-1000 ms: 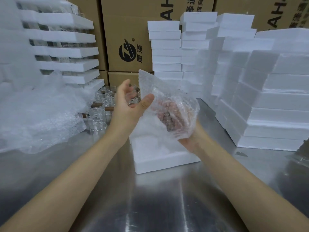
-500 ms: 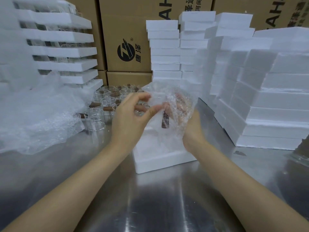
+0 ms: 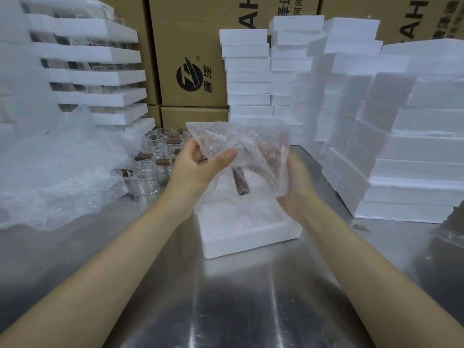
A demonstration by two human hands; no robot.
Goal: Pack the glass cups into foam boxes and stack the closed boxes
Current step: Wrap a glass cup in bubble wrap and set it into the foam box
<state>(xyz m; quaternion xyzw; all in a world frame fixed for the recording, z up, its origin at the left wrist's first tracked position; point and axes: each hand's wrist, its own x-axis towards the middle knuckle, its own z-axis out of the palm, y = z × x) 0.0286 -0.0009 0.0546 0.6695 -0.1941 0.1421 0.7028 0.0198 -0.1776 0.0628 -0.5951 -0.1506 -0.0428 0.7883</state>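
Since one second earlier, your left hand (image 3: 193, 169) had closed on the bubble wrap (image 3: 238, 139), and a brown handle that was hidden then showed through the sheet.

Seen from the head camera, both your hands were together on one bundle, held above the open foam box (image 3: 251, 237). Your left hand pinched the wrap, with the thumb on the front and the fingers behind. Your right hand (image 3: 297, 184) cupped the bundle from the right and from below, its fingers curled behind the wrap and visible through it as a pink blur. The glass cup (image 3: 241, 180) was inside the wrap; its clear body was hard to make out, and only the brown handle was plain, standing almost upright. The foam box was white and lay on the metal table (image 3: 238, 305), just under the bundle.

On the left of the box stood a group of bare glass cups (image 3: 150, 169), some with brown handles, and beside them lay a loose heap of bubble wrap (image 3: 50, 177). Behind this heap were foam trays (image 3: 100, 79) stacked with glasses between them. On the right and at the back stood tall stacks of white foam pieces (image 3: 414, 151). Brown cardboard cartons (image 3: 190, 41) with black print filled the wall behind.
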